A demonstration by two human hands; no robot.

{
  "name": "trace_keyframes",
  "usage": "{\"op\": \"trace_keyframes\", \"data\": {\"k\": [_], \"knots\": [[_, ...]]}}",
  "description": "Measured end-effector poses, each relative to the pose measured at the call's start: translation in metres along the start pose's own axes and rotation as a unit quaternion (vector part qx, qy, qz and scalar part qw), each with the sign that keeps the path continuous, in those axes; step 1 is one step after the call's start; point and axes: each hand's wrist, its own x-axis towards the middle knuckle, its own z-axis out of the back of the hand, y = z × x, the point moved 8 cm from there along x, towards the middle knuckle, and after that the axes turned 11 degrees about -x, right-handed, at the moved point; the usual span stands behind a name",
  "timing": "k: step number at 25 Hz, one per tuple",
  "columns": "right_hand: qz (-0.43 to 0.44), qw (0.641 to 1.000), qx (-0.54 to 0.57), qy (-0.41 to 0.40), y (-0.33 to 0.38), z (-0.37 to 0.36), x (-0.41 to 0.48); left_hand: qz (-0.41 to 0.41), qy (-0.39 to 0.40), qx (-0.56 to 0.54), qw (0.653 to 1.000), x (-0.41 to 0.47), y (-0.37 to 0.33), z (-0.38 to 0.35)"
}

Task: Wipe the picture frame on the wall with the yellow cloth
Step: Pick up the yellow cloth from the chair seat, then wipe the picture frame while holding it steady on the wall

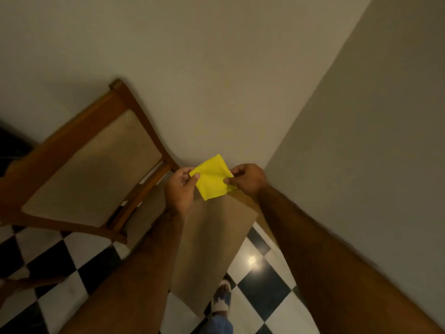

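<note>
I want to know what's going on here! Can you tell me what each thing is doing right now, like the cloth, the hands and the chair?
Square yellow cloth: folded, held up between both hands, touching no wall.
Left hand: grip pinched on the cloth's left corner.
Right hand: grip pinched on the cloth's right edge.
Brown wooden chair with beige cushion: standing by the wall, seat bare.
Picture frame: not in view.
</note>
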Motion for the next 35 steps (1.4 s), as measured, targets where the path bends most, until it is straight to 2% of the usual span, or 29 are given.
{"op": "trace_keyframes", "data": {"k": [7, 13, 20, 29, 35], "knots": [[0.062, 0.994, 0.009, -0.095, 0.050, 0.179, -0.082, -0.068, 0.048, -0.108, 0.991, -0.043, -0.146, -0.088], [0.110, 0.973, 0.028, -0.200, 0.088, 0.347, -0.182, -0.190, 0.115, -0.143, 0.964, -0.099, -0.316, -0.182], [0.149, 0.936, 0.016, -0.319, 0.131, 0.501, -0.310, -0.303, 0.150, -0.152, 0.929, -0.178, -0.483, -0.260], [0.193, 0.848, 0.049, -0.491, 0.167, 0.655, -0.498, -0.520, 0.134, -0.162, 0.828, -0.336, -0.700, -0.338], [0.252, 0.776, 0.024, -0.578, 0.226, 0.745, -0.630, -0.635, 0.100, -0.212, 0.736, -0.448, -0.848, -0.346]]}}
